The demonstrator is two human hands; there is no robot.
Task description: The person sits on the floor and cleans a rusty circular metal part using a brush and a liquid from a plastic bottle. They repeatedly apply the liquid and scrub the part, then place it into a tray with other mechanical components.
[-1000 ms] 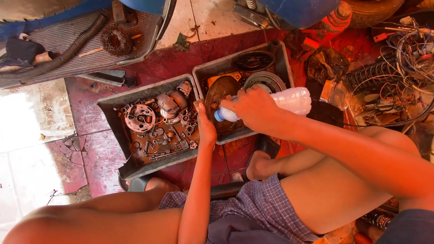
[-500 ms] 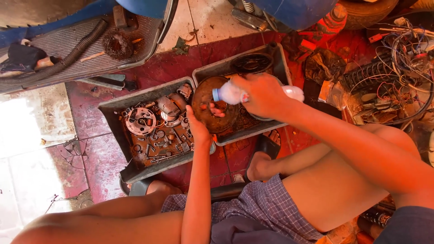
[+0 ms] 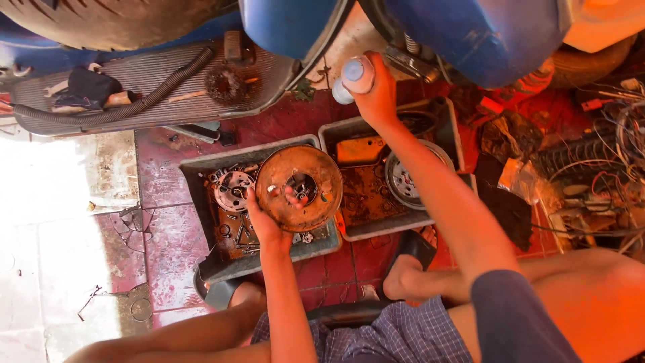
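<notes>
While the person sits on the floor, the left hand holds a rusty round drum tilted up over the left grey tray; its fingers are closed through the centre hole and around the near rim. The open face of the drum looks up toward the camera, so its axis points almost upward. The right hand is raised beyond the drum, well apart from it, and its fingers are wrapped around a white plastic bottle, whose cap end points to the left. The left hand is the one at the drum.

Under the drum, the left grey tray contains a round metal plate with windings and many small oily parts. Just right of the drum stands the right grey tray, which has an orange piece, a round ring part and brown oily liquid in it. Beyond the drum is a ribbed footboard with a black hose.
</notes>
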